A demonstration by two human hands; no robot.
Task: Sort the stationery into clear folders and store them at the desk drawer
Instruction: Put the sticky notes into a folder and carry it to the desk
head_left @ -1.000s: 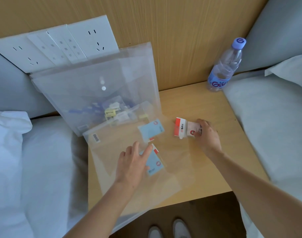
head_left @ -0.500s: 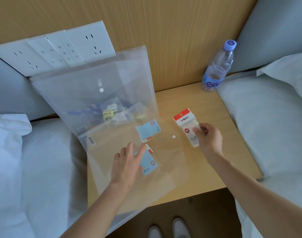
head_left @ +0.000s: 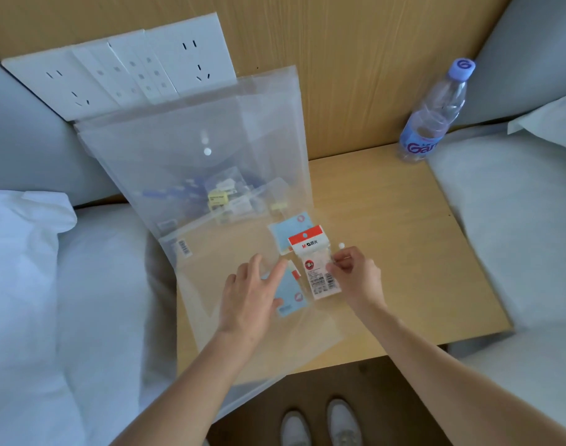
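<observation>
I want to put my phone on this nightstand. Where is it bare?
Bare wood lies right of the right hand, between the water bottle and the front edge. The left half is crowded by the flat clear folder and packets.

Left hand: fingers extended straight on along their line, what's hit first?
Likely the red-topped packet held by the right hand; the left hand points up-right across the blue pad. Height unclear.

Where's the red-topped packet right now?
Head view, centre of the table: the red-topped packet is pinched by the right hand, over the flat clear folder, just right of the left hand.
</observation>
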